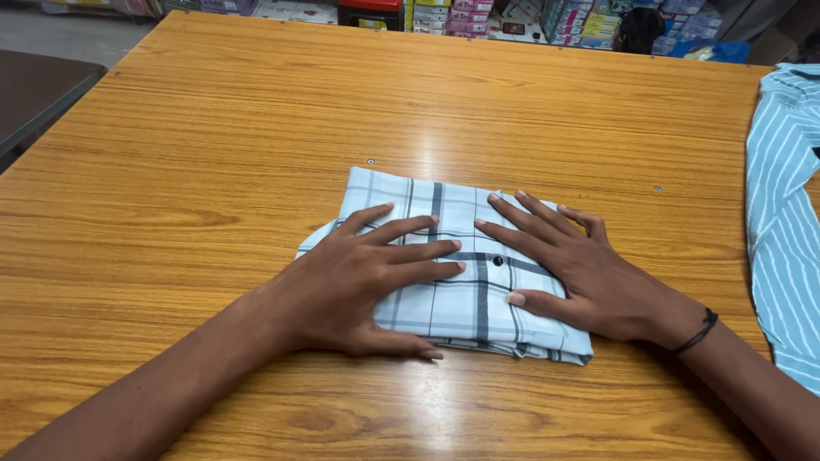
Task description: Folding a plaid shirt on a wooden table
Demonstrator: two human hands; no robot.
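A light blue checked shirt point(461, 213), folded into a compact rectangle with a dark button showing, lies in the middle of the wooden table point(213, 171). My left hand point(359, 277) rests flat on its left half, fingers spread and pointing right. My right hand point(568, 269) presses flat on the right half, fingers spread toward the far left; a black band circles that wrist. Both palms lie on the cloth without gripping it.
A blue and white striped garment point(781, 213) lies at the table's right edge. Stacked coloured boxes point(461, 17) and a red item stand beyond the far edge. A dark table point(38, 90) sits at the far left.
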